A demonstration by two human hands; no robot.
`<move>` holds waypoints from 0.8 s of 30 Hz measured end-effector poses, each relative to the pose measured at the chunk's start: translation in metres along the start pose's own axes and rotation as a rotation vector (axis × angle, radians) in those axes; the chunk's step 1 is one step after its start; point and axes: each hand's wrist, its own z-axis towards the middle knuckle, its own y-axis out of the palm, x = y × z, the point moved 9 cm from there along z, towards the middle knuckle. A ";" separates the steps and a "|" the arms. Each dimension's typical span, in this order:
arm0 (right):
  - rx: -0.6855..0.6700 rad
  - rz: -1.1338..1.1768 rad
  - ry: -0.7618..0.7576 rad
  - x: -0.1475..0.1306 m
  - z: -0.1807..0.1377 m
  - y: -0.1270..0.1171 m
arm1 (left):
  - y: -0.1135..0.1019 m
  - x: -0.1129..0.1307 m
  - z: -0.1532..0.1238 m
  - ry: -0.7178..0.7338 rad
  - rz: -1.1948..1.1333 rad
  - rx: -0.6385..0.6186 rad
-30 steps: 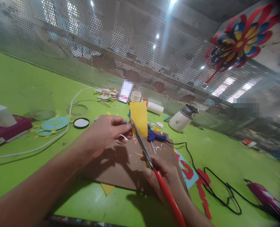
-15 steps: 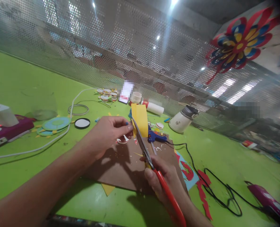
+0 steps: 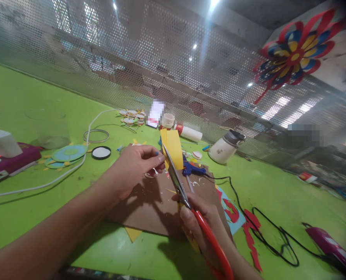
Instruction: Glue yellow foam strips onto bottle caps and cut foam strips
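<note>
My right hand [image 3: 203, 219] is wrapped round the red handles of a pair of scissors [image 3: 177, 182]. The blades point up and away, nearly together, with the tips against the left part of a yellow paper strip [image 3: 175, 149]. My left hand [image 3: 145, 165] is closed in a pinch at the strip's left edge; the exact grip is partly hidden by the fingers. A bit of yellow shows beneath my right hand. Both hands are above a brown board [image 3: 149, 210], and a blue glue gun [image 3: 192, 168] lies just right of the strip.
Blue and red paper scraps [image 3: 232, 210] lie right of the board, near a looped black cord [image 3: 278, 233]. A white kettle-like jug [image 3: 225, 147], a white roll [image 3: 188, 133] and a phone [image 3: 155, 112] stand behind. Leftward are light-blue discs [image 3: 69, 153], a black-rimmed lid [image 3: 101, 152] and a power strip [image 3: 13, 161].
The top of the yellow strip has shifted slightly left and down. The scissors' handles have swung a little lower and to the right. My left hand has hardly moved.
</note>
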 end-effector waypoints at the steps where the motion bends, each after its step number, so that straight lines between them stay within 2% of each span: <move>1: 0.002 -0.001 0.001 0.000 0.000 0.000 | 0.000 -0.001 0.000 0.000 -0.001 -0.010; 7: 0.055 -0.088 -0.058 -0.003 0.002 -0.003 | 0.001 -0.007 0.003 -0.010 -0.011 -0.047; 13: 0.104 -0.256 -0.117 -0.006 0.004 -0.008 | -0.006 -0.008 0.007 -0.027 -0.021 0.002; 19: 0.047 -0.294 -0.107 -0.005 0.008 -0.005 | -0.010 -0.008 0.008 -0.015 0.013 0.032; 24: 0.081 -0.233 -0.097 -0.004 0.007 -0.006 | -0.010 -0.011 0.009 -0.026 -0.049 0.018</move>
